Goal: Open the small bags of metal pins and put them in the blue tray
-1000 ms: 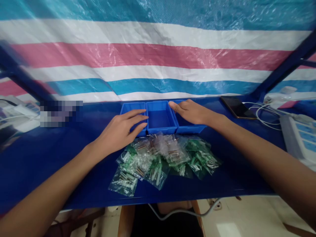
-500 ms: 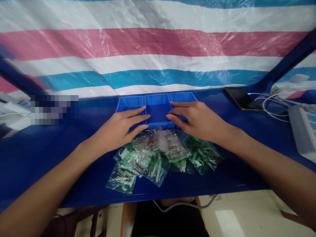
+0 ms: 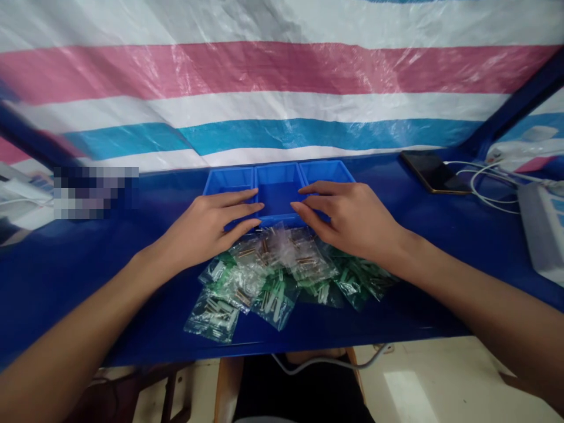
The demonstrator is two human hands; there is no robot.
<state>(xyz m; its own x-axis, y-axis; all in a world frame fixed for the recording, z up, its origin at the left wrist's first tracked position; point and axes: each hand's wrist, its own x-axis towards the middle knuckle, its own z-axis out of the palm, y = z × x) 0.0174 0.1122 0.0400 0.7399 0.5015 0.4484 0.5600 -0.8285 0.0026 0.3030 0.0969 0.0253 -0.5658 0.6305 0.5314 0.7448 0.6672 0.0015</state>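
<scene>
Three blue plastic bins stand side by side at the back of the blue table: a left bin [image 3: 230, 178], a middle bin [image 3: 278, 191] and a right bin [image 3: 326, 171]. My left hand [image 3: 215, 220] hovers over the front of the left bin, fingers apart, holding nothing. Across from it, my right hand [image 3: 352, 214] is over the front of the right bin, fingers spread, also without anything in it. In front of the bins lies a heap of clear plastic bags [image 3: 275, 299] with screws and pale wall plugs inside. Whether either hand touches a bin I cannot tell.
A dark phone [image 3: 434, 171] lies at the back right beside white cables [image 3: 489, 191] and a white power strip [image 3: 544, 229]. Behind the table hangs a striped plastic sheet [image 3: 282, 70]. A grey cable [image 3: 326, 365] droops below the front edge.
The view has shifted slightly. Both hands stay over the bins, with the right fingertips a little further left. The bags lie as before.
</scene>
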